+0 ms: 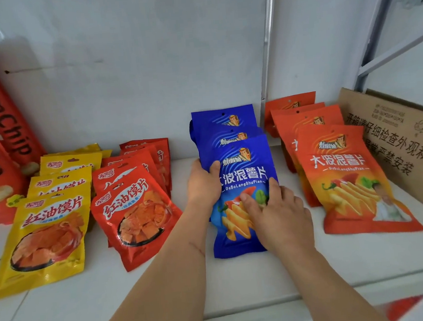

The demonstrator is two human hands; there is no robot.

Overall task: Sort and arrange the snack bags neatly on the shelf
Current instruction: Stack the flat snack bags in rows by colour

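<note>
Blue glossy chip bag (242,178), front of its row, is pinched by the left hand (202,184) and pressed by the right hand (279,216) with spread fingers (250,203); a slip could topple the leaning blue bags behind (225,120).

The single head-worn view looks forward and down from close above the white shelf (145,289). It faces the white back wall (133,64) squarely, with wide-angle bending at the edges.

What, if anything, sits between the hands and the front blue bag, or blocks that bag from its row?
Nothing visible does. The left hand grips the front blue bag at its left edge, the right hand lies on its face, and it already fronts the blue row.
</note>
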